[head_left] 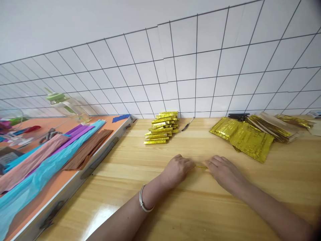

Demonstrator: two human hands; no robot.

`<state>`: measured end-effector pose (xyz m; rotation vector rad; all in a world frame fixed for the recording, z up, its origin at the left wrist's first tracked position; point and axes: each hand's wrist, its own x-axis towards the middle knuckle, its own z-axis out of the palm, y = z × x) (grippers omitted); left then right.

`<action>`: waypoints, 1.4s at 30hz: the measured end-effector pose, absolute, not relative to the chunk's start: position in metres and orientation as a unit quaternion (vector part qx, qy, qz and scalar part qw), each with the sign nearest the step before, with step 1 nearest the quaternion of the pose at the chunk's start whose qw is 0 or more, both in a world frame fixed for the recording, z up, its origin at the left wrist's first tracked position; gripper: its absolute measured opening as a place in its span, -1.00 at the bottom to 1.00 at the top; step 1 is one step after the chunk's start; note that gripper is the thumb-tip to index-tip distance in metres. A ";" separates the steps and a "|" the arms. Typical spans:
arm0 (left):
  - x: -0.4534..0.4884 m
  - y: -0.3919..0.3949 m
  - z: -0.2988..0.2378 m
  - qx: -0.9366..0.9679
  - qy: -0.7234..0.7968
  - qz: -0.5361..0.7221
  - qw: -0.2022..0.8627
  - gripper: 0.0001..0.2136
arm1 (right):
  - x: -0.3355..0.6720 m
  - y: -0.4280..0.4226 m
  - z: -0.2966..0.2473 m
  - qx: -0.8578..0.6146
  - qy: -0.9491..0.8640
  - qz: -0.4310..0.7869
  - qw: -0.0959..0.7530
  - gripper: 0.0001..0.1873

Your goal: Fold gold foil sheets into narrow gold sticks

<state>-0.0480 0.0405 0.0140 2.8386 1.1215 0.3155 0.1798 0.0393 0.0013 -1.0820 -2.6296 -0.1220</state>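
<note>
My left hand [177, 171] and my right hand [222, 172] are low over the wooden table [190, 214], facing each other. Between them shows a thin strip of gold foil paper [201, 166], with its ends under my fingers. Both hands are closed, fingers curled down on the strip; the fingertips are partly hidden. Beyond my left hand lies a pile of folded gold foil strips [163, 129]. Past my right hand are flat gold foil sheets [253, 139], some overlapping.
A pen [187, 124] lies beside the pile. Behind the sheets sit a black object [239, 116] and a stack of papers [276, 127]. At left, an orange board [62, 197] with a raised edge holds coloured crepe paper [52, 167] and a green-lidded bottle [65, 103]. A white gridded wall [185, 73] closes the back.
</note>
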 end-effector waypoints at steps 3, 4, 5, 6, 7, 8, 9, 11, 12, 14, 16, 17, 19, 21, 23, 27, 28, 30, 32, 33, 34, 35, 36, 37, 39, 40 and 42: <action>-0.045 0.038 0.014 0.931 0.349 0.101 0.032 -0.81 | 0.178 0.036 -0.002 -0.356 -0.920 -0.033 0.162 -0.79; -0.046 0.038 0.014 0.930 0.351 0.105 0.030 -0.81 | 0.180 0.037 -0.003 -0.357 -0.919 -0.027 0.166 -0.77; -0.050 0.039 0.015 0.927 0.357 0.112 0.028 -0.81 | 0.183 0.038 -0.003 -0.362 -0.916 -0.022 0.170 -0.76; -0.054 0.040 0.016 0.922 0.367 0.122 0.026 -0.81 | 0.187 0.040 -0.003 -0.371 -0.913 -0.018 0.171 -0.77; -0.058 0.042 0.017 0.916 0.377 0.132 0.026 -0.82 | 0.191 0.041 -0.003 -0.381 -0.909 -0.015 0.170 -0.77; -0.062 0.043 0.017 0.912 0.386 0.139 0.026 -0.82 | 0.194 0.043 -0.003 -0.391 -0.905 -0.011 0.167 -0.77; -0.065 0.044 0.018 0.909 0.391 0.143 0.029 -0.83 | 0.197 0.044 -0.003 -0.399 -0.902 -0.007 0.163 -0.77; -0.068 0.045 0.018 0.907 0.394 0.145 0.035 -0.83 | 0.201 0.045 -0.002 -0.408 -0.899 0.000 0.156 -0.75; -0.068 0.046 0.018 0.906 0.395 0.146 0.036 -0.83 | 0.201 0.045 -0.001 -0.411 -0.897 0.005 0.161 -0.73; -0.067 0.045 0.016 0.904 0.397 0.154 0.036 -0.82 | 0.201 0.044 0.001 -0.422 -0.885 0.037 0.193 -0.73; -0.066 0.045 0.015 0.897 0.403 0.175 0.042 -0.82 | 0.199 0.043 0.005 -0.453 -0.849 0.110 0.248 -0.74; -0.066 0.045 0.014 0.890 0.410 0.195 0.052 -0.81 | 0.198 0.043 0.008 -0.478 -0.819 0.158 0.276 -0.72; -0.064 0.045 0.016 0.859 0.435 0.259 0.082 -0.81 | 0.196 0.043 0.016 -0.522 -0.748 0.260 0.317 -0.66; -0.060 0.046 0.021 0.816 0.467 0.322 0.114 -0.82 | 0.191 0.045 0.026 -0.541 -0.692 0.338 0.339 -0.62; -0.052 0.047 0.029 0.789 0.490 0.347 0.132 -0.82 | 0.184 0.046 0.038 -0.532 -0.671 0.377 0.353 -0.61; -0.030 0.048 0.042 0.789 0.497 0.334 0.134 -0.82 | 0.168 0.052 0.059 -0.521 -0.659 0.365 0.402 -0.66; -0.024 0.048 0.042 0.792 0.495 0.333 0.128 -0.82 | 0.166 0.054 0.062 -0.521 -0.651 0.360 0.418 -0.68; -0.015 0.049 0.041 0.798 0.492 0.331 0.112 -0.84 | 0.163 0.059 0.065 -0.521 -0.634 0.360 0.444 -0.69; -0.007 0.051 0.038 0.800 0.493 0.326 0.100 -0.86 | 0.162 0.065 0.065 -0.518 -0.622 0.363 0.461 -0.72; -0.004 0.052 0.037 0.800 0.493 0.326 0.102 -0.86 | 0.163 0.068 0.064 -0.518 -0.617 0.363 0.467 -0.73; -0.001 0.054 0.036 0.799 0.490 0.330 0.113 -0.86 | 0.164 0.071 0.062 -0.519 -0.614 0.362 0.472 -0.74; 0.002 0.056 0.035 0.796 0.483 0.337 0.137 -0.85 | 0.165 0.074 0.061 -0.521 -0.612 0.360 0.474 -0.75; 0.004 0.058 0.035 0.790 0.472 0.350 0.174 -0.83 | 0.166 0.076 0.059 -0.522 -0.611 0.360 0.474 -0.76; 0.007 0.060 0.035 0.777 0.461 0.368 0.220 -0.80 | 0.167 0.077 0.058 -0.522 -0.611 0.362 0.471 -0.77; 0.011 0.064 0.033 0.730 0.440 0.407 0.329 -0.74 | 0.168 0.079 0.056 -0.521 -0.614 0.371 0.463 -0.78; 0.012 0.066 0.032 0.700 0.429 0.425 0.381 -0.71 | 0.168 0.079 0.057 -0.516 -0.617 0.377 0.459 -0.79; 0.014 0.070 0.030 0.645 0.407 0.449 0.465 -0.66 | 0.168 0.078 0.059 -0.504 -0.626 0.390 0.449 -0.80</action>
